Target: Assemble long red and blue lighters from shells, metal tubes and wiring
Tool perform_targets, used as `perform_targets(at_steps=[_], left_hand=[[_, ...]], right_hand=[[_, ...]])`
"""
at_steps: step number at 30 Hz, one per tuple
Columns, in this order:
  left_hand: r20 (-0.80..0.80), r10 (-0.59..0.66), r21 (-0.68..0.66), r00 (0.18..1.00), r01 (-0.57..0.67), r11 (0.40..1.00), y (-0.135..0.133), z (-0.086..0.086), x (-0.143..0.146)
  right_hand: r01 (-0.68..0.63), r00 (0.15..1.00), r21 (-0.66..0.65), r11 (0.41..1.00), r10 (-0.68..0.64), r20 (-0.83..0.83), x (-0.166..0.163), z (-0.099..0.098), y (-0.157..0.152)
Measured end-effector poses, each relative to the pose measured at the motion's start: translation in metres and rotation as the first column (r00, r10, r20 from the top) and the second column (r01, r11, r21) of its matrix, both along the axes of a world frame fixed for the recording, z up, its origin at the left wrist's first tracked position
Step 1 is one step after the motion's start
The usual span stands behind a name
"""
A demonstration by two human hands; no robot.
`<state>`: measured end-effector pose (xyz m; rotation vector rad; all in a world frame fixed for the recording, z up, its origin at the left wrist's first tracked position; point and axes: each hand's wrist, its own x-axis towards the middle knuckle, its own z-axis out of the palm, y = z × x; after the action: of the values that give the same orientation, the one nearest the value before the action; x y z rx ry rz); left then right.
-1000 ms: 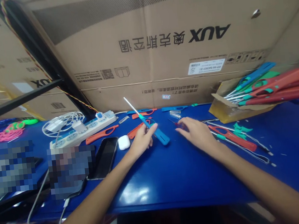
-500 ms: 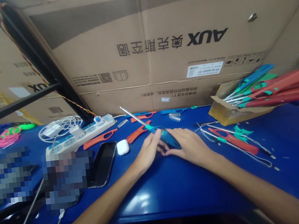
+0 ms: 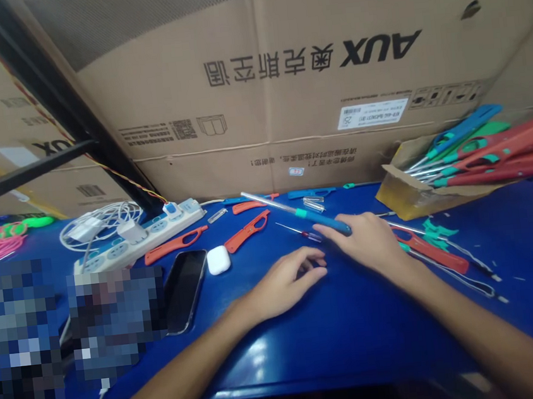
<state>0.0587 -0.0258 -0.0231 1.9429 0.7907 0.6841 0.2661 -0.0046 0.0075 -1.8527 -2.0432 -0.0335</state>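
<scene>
My right hand (image 3: 369, 242) is closed round the blue handle of a long-nosed lighter (image 3: 313, 215), whose metal tube points up and to the left above the blue table (image 3: 337, 325). My left hand (image 3: 287, 280) rests on the table just left of it with fingers loosely curled and nothing in them. A small red-handled screwdriver (image 3: 301, 232) lies between the two hands.
Orange handle shells (image 3: 248, 230) lie behind the hands. A white earbud case (image 3: 218, 260), a black phone (image 3: 185, 287) and a power strip (image 3: 137, 241) sit at the left. A cardboard box (image 3: 402, 195) of lighters stands at the right. Large cartons (image 3: 284, 96) wall the back.
The blue lighter passed from my left hand to my right hand and moved right. My left hand let go and dropped onto the table.
</scene>
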Motion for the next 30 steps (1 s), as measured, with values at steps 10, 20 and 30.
perform_targets(at_steps=[10,20,30], left_hand=[[-0.044,-0.048,-0.004,0.998,0.048,0.999,0.0035,-0.001,-0.0016],[-0.036,-0.073,-0.016,0.997,0.073,0.997,0.0052,-0.0014,-0.003],[-0.043,-0.081,-0.026,0.996,0.08,0.996,0.0052,0.0018,-0.0043]], right_hand=[[0.009,0.989,-0.093,0.996,0.005,0.149,-0.0002,0.0059,0.0009],[-0.005,0.991,-0.064,0.998,0.013,0.134,-0.0029,0.006,-0.0032],[-0.031,0.989,-0.036,0.999,0.036,0.144,-0.0038,0.0083,-0.006]])
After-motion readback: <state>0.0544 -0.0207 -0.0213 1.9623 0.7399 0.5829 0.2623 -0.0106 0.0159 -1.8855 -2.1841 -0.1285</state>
